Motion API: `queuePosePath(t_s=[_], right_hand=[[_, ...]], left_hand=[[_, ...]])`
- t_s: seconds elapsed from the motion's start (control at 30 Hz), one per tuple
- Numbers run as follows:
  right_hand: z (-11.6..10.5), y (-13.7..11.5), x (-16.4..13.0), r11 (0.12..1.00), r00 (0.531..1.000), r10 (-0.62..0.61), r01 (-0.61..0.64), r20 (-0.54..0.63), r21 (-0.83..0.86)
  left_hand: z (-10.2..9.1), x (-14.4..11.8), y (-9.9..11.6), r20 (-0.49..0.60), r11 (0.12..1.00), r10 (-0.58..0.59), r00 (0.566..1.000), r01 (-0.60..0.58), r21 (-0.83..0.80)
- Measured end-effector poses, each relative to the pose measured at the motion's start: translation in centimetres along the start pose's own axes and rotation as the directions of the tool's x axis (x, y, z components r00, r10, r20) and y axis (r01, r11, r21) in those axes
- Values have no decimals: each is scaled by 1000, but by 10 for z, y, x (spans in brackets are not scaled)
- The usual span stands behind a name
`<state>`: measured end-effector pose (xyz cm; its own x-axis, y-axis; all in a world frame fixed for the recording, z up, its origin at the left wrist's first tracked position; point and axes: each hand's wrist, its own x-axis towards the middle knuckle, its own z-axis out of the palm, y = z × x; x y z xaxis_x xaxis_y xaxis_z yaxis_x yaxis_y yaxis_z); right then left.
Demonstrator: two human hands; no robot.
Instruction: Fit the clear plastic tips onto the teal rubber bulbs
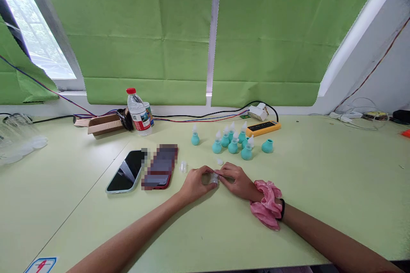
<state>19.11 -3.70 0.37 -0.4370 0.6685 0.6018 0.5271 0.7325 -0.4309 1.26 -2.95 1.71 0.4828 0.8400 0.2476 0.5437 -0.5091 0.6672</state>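
Both forearms lie low across the pale green worktop [320, 187] and meet near its middle, where the left hand [194, 183] and right hand [237, 180], fingertips curled inward, share a pinching grip on a small clear cap [214, 179] just in front of the teal bulbs [233, 143].

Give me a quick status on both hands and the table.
Left hand and right hand both pinch one small clear piece. Teal bulbs stand beyond, untouched. Two phones lie left; nothing between.
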Motion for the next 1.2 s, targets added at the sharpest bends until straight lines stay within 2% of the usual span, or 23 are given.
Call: queuePosePath(t_s=[0.4, 0.67, 0.83, 0.93, 1.07, 1.13, 1.2], right_hand=[[5, -2, -3, 994, 995, -76, 81, 67, -75], [5, -2, -4, 914, 979, -132, 181, 156, -362], [7, -2, -4, 873, 974, -137, 205, 180, -442], [8, -2, -5, 892, 981, -97, 160, 167, -423], [8, -2, -4, 954, 988, -63, 101, 142, -281], [7, -2, -2, 974, 994, -65, 83, 92, -212], [5, -3, -1, 989, 999, -36, 36, -2, -142]], left_hand=[[1, 1, 1, -1, 999, -48, 999, 48, 16], [1, 1, -2, 2, 1000, -30, 1000, 30, 2], [0, 1, 0, -3, 999, -41, 999, 41, -6], [-2, 2, 2, -20, 999, -33, 999, 33, -8], [-1, 1, 1, -15, 997, 16, 1000, -17, -72], [0, 1, 0, -22, 981, 26, 999, -29, -190], [1, 2, -2, -47, 919, -2, 999, -17, -393]])
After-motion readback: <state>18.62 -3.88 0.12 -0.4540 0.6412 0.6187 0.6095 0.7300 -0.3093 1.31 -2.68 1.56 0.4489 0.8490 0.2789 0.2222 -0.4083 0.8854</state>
